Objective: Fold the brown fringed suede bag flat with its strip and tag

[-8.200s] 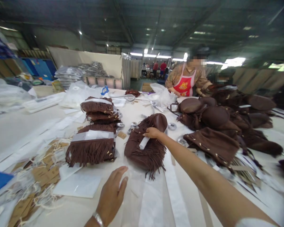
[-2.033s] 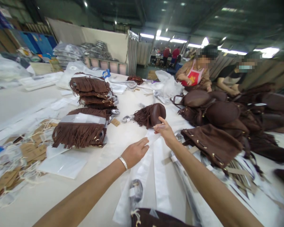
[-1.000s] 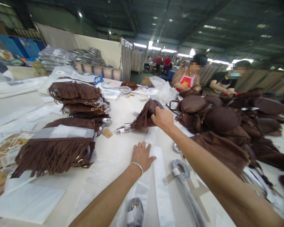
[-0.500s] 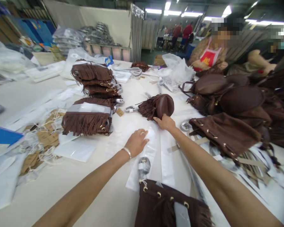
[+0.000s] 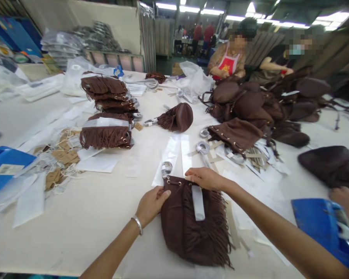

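A dark brown fringed drawstring bag (image 5: 180,224) lies flat near the front of the table, its gold eyelets along the top edge. My left hand (image 5: 151,205), with a silver bracelet at the wrist, grips the bag's upper left side, thumb on top and fingers underneath. At the top edge, my right hand (image 5: 205,179) is closed on the bag's rim, its fingertips partly hidden. A pale wrapped strip (image 5: 198,203) lies across the fringe. Just above the bag's left corner sits a plastic-wrapped coil (image 5: 166,167).
Folded fringed bags (image 5: 106,131) are stacked at left beside brown tags (image 5: 64,155). Another bag (image 5: 178,118) lies mid-table. A heap of bags (image 5: 250,102) fills the right, with co-workers behind. Another person's hand (image 5: 347,203) is beside a blue tape dispenser (image 5: 314,217).
Both hands have come back toward me, from the mid-table bag and the white strips to the near bag, which they now grip. The view has shifted right and down.
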A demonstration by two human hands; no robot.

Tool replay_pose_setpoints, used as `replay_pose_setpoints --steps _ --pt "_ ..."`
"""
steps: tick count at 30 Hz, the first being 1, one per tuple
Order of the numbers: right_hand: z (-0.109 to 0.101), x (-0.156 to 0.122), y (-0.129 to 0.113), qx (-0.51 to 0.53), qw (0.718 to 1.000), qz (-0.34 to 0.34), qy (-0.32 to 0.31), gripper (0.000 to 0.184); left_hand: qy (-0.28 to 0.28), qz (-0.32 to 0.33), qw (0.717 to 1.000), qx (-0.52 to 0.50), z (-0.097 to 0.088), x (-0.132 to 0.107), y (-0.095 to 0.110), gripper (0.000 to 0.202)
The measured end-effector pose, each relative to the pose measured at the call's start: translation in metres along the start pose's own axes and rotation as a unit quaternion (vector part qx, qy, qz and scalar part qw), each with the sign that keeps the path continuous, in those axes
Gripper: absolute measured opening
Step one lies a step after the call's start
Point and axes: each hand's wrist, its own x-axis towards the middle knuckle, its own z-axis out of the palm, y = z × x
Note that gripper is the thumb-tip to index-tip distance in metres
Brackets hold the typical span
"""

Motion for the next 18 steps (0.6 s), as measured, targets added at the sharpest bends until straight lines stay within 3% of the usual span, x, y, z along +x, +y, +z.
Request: replay_pose_setpoints --steps 3,9,14,18 --pt "0.022 -0.022 0.01 -0.027 0.999 0.026 0.011 0.039 -0.04 -0.054 0.992 -0.104 0.012 0.004 -0.002 0.034" --pt "0.057 -0.033 0.021 -0.067 0.986 0.082 0.132 0.046 -0.042 -0.057 0.973 -0.217 0.027 0.0 0.017 0.042" --pt "0.053 -0.038 0.021 -0.037 0.982 0.056 0.177 0.047 -0.026 -0.011 0.959 -0.283 0.031 -0.021 0.045 0.042" --pt "0.048 -0.031 0.031 -0.019 0.98 0.066 0.188 0.046 -0.045 -0.021 0.944 -0.327 0.034 -0.022 0.045 0.043"
